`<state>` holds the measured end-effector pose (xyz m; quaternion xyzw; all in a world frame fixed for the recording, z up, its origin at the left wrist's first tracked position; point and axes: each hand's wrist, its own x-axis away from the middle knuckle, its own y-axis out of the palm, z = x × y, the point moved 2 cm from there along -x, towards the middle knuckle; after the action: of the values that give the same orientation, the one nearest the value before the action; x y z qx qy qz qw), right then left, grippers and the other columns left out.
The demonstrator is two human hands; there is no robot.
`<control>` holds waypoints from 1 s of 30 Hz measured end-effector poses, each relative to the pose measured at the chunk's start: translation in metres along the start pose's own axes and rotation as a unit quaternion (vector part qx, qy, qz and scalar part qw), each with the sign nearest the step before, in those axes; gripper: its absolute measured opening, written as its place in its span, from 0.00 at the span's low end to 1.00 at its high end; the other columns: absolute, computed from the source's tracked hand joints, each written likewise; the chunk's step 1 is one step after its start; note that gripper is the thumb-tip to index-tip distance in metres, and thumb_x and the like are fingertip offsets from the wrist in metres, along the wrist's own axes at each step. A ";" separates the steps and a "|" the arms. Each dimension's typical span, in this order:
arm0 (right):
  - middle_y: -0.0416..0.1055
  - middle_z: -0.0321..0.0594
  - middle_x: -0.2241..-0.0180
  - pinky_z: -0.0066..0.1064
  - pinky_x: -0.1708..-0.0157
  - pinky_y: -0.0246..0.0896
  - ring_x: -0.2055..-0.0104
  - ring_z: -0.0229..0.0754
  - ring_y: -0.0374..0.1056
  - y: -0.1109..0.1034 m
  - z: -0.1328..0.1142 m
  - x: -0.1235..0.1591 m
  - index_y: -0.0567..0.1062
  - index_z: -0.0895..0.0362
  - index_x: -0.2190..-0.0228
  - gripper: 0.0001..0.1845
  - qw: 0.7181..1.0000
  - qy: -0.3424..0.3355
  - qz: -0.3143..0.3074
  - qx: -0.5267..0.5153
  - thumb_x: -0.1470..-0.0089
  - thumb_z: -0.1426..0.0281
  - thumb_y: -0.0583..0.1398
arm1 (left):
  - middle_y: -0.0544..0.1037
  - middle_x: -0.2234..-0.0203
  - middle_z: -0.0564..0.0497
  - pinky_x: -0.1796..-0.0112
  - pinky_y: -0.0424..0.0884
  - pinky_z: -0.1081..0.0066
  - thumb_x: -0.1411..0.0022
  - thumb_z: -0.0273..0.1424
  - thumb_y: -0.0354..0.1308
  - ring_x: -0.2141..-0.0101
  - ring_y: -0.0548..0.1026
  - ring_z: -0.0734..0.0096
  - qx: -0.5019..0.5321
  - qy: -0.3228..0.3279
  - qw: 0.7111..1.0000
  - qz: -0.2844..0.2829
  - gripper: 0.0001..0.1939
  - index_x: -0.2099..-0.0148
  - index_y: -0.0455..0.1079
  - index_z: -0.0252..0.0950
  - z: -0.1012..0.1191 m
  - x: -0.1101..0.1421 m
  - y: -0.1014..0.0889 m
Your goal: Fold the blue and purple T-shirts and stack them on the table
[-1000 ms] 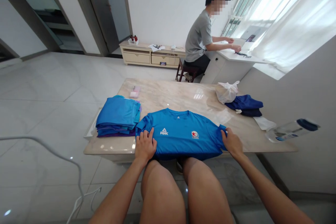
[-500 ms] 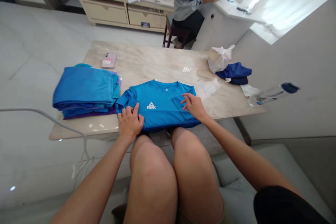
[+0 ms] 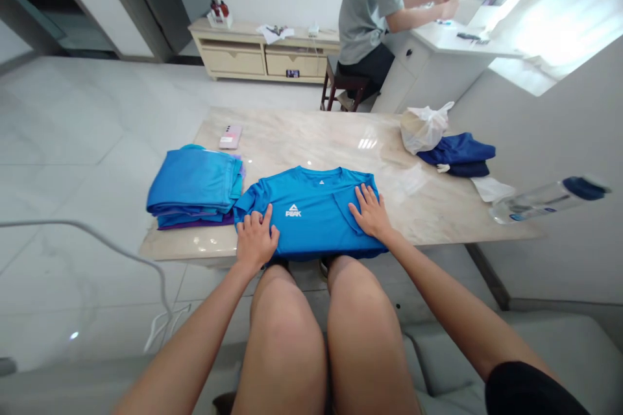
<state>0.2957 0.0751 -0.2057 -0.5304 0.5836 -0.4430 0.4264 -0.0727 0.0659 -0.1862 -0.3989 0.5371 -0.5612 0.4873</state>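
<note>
A blue T-shirt (image 3: 311, 224) with a white PEAK logo lies front up on the table, its lower part hanging over the near edge. Its right-hand sleeve is folded inward across the front. My right hand (image 3: 370, 213) rests flat on that sleeve with the fingers spread. On the shirt's left side lies my left hand (image 3: 256, 240), index finger stretched out and thumb apart, the other fingers slightly bent. Just left of the shirt sits a stack of folded blue and purple clothes (image 3: 195, 181), close to the other sleeve.
On the marble-look table (image 3: 302, 136) are a pink phone (image 3: 230, 137), a white plastic bag (image 3: 426, 128), dark blue cloth (image 3: 460, 154) and a clear bottle (image 3: 540, 202). A person (image 3: 370, 6) sits at a white desk behind. White hangers (image 3: 163, 327) hang at the lower left.
My right hand has come down from a loosely bent pose to lie flat on the folded sleeve. My left hand stays on the shirt. The camera view has tilted up and shifted left.
</note>
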 end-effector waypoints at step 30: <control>0.69 0.63 0.33 0.63 0.32 0.55 0.30 0.67 0.60 -0.008 0.074 0.040 0.77 0.65 0.38 0.32 0.971 0.101 0.216 -0.030 0.36 0.62 0.53 | 0.82 0.45 0.37 0.45 0.71 0.59 0.25 0.32 0.54 0.46 0.78 0.52 0.162 -0.225 0.960 0.045 0.18 0.37 0.70 0.33 -0.058 -0.084 -0.080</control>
<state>0.3666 0.0300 -0.2172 -0.3569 0.7374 -0.3741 0.4346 -0.1208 0.1558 -0.1070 -0.4060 0.3329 -0.5142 0.6782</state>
